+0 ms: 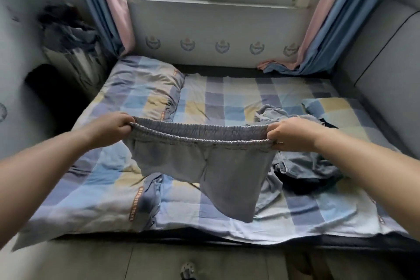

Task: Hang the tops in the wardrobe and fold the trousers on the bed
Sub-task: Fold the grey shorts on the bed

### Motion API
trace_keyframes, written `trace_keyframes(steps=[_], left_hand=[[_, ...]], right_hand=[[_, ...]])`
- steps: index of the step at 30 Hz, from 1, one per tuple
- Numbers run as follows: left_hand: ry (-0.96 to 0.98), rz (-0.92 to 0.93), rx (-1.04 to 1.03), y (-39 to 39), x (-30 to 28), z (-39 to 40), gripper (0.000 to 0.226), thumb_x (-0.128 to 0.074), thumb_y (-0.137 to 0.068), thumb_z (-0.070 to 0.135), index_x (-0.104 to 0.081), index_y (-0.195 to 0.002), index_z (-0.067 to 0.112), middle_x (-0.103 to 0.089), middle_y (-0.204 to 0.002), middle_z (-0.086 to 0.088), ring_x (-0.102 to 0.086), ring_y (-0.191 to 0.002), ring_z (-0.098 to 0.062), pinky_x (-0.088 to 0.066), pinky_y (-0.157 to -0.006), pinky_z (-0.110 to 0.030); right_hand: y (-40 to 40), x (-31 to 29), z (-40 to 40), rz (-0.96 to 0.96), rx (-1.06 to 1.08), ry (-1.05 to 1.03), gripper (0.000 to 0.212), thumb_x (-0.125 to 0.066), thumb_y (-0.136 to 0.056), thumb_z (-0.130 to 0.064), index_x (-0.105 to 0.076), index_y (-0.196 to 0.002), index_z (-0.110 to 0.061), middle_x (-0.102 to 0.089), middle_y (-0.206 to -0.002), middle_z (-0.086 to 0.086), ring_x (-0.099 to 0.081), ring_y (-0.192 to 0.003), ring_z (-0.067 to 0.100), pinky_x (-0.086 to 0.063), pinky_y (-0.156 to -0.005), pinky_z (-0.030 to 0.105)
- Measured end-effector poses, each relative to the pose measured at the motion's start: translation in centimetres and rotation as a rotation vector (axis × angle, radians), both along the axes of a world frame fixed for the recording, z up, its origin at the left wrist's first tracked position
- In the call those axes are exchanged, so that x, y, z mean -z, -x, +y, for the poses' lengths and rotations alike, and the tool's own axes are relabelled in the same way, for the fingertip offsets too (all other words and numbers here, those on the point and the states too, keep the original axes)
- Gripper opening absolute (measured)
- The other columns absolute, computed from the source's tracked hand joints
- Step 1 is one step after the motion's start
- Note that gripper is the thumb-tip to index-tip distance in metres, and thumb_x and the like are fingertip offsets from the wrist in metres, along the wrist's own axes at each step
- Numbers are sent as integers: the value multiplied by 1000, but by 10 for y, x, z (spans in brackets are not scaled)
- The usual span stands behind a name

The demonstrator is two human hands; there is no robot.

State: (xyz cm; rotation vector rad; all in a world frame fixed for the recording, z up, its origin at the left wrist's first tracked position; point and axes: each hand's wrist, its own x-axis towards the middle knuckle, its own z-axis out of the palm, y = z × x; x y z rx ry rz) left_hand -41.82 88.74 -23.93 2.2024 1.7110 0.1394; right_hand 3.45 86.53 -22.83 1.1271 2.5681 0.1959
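Grey shorts [218, 173] with an elastic waistband hang in the air above the bed [238, 95]. My left hand [111, 128] grips the left end of the waistband. My right hand [293, 135] grips the right end, so the band is stretched wide between them. The two legs dangle down, the right one longer and nearly touching the checked sheet. A crumpled pile of blue-grey and dark clothes [304, 166] lies on the bed just behind and below my right hand.
A checked pillow [145, 88] lies at the bed's back left, another [336, 113] at the right by the grey padded headboard [381, 57]. Curtains hang either side of the window. Dark clothes [68, 36] are heaped at the far left. A shoe [187, 269] shows on the floor.
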Motion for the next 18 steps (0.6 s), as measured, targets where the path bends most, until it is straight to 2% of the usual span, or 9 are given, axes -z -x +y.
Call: trace_keyframes(steps=[1, 2, 3, 5, 7, 9, 13, 15, 18], left_hand=[[45, 41, 8, -1, 0, -13, 19, -50, -84, 20, -52, -65, 19, -53, -78, -5, -56, -85, -31, -41, -74, -36], [90, 70, 24, -2, 0, -26, 24, -45, -77, 37, -53, -69, 17, -55, -81, -7, -55, -85, -30, -43, -76, -37], [117, 64, 48, -2, 1, -36, 38, -38, -68, 49, -55, -73, 15, -57, -83, -6, -55, -84, -27, -43, -78, -36], [120, 42, 63, 0, 10, -53, 44, -41, -65, 55, -58, -77, 17, -57, -80, 0, -54, -80, -20, -42, -72, -29], [63, 82, 75, 1, 21, -66, 29, -60, -82, 43, -61, -83, 14, -56, -82, -1, -56, -84, -24, -38, -69, -31], [-23, 74, 63, 0, 31, -69, 15, -66, -87, 26, -62, -84, 12, -58, -83, -5, -58, -85, -28, -35, -67, -32], [-123, 25, -98, -7, 48, -60, 27, -71, -84, 27, -54, -82, 6, -58, -77, -10, -58, -78, -33, -36, -61, -36], [-116, -32, -177, -10, 60, -46, 31, -74, -82, 28, -51, -92, 9, -60, -83, -12, -58, -81, -33, -41, -65, -38], [-72, -116, -272, -15, 85, -13, 49, -77, -79, 25, -51, -118, 10, -64, -98, -16, -60, -93, -35, -45, -74, -39]], right_hand=[[1, 3, -8, 5, -7, -6, 21, -46, -92, -39, -61, -95, -23, -58, -109, -10, -62, -94, 18, -48, -72, 29], [1, 7, -17, 5, -20, -18, 22, -45, -92, -39, -60, -97, -23, -57, -111, -11, -63, -93, 19, -46, -68, 28], [0, 10, -25, 2, -36, -29, 24, -43, -92, -40, -60, -99, -24, -57, -113, -12, -63, -92, 19, -44, -66, 28], [-1, 16, -38, 13, -57, -20, 27, -41, -93, -41, -59, -102, -24, -57, -112, -12, -64, -92, 19, -45, -66, 29], [-2, 19, -50, 26, -79, -3, 27, -40, -95, -42, -60, -104, -25, -58, -111, -11, -64, -93, 19, -49, -70, 31], [-5, 22, -56, 43, -73, -10, 27, -40, -96, -40, -61, -105, -25, -60, -111, -10, -63, -94, 19, -50, -72, 32], [-10, 36, -51, 40, 27, -76, 26, -37, -98, -40, -58, -107, -28, -60, -112, -11, -64, -93, 20, -46, -63, 29], [-10, 47, -39, 16, 99, -98, 21, -39, -98, -33, -56, -108, -26, -61, -110, -8, -65, -90, 23, -43, -59, 29], [-9, 70, -12, -7, 207, -63, 18, -42, -94, -17, -51, -109, -21, -63, -111, -4, -65, -90, 27, -38, -57, 31]])
